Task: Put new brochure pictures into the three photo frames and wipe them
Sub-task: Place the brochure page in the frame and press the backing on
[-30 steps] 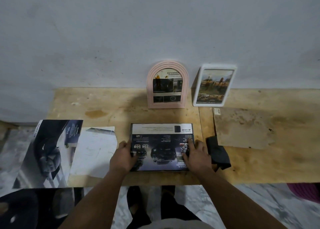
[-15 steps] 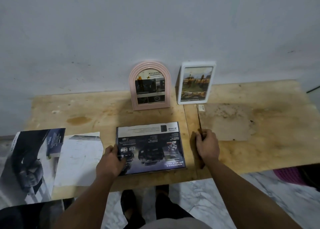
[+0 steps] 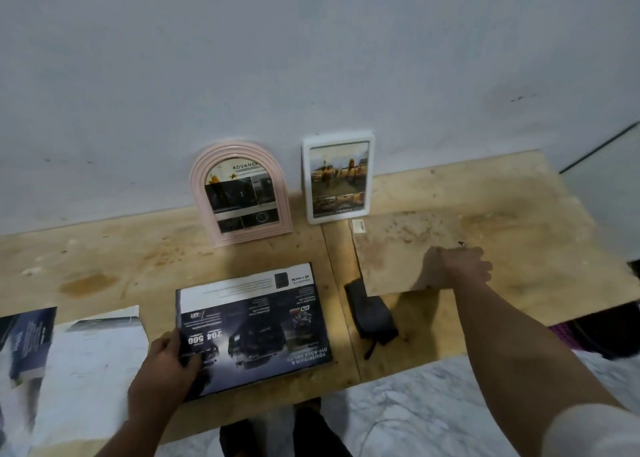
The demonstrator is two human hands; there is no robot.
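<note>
A dark photo frame [image 3: 252,325] lies flat near the table's front edge, with a brochure page of dark vehicles on it. My left hand [image 3: 166,363] grips its left edge, thumb on top. My right hand [image 3: 453,269] grips the near edge of a brown backing board [image 3: 391,245], whose front edge is raised off the table. A dark cloth [image 3: 370,314] lies between the frame and the board, partly under the board's corner. A pink arched frame [image 3: 197,193] and a white rectangular frame [image 3: 337,217] lean against the wall, each with a picture inside.
A wooden table [image 3: 519,214] stands against a grey wall. On the left, an open brochure [image 3: 24,342] and a white sheet [image 3: 93,352] overhang the front edge. A small label [image 3: 358,225] lies by the white frame. Marble floor and my feet show below.
My right hand left the frame's right side, passed the cloth and took hold of the backing board, lifting its front edge. The left hand stayed on the frame's left edge. The view swung right.
</note>
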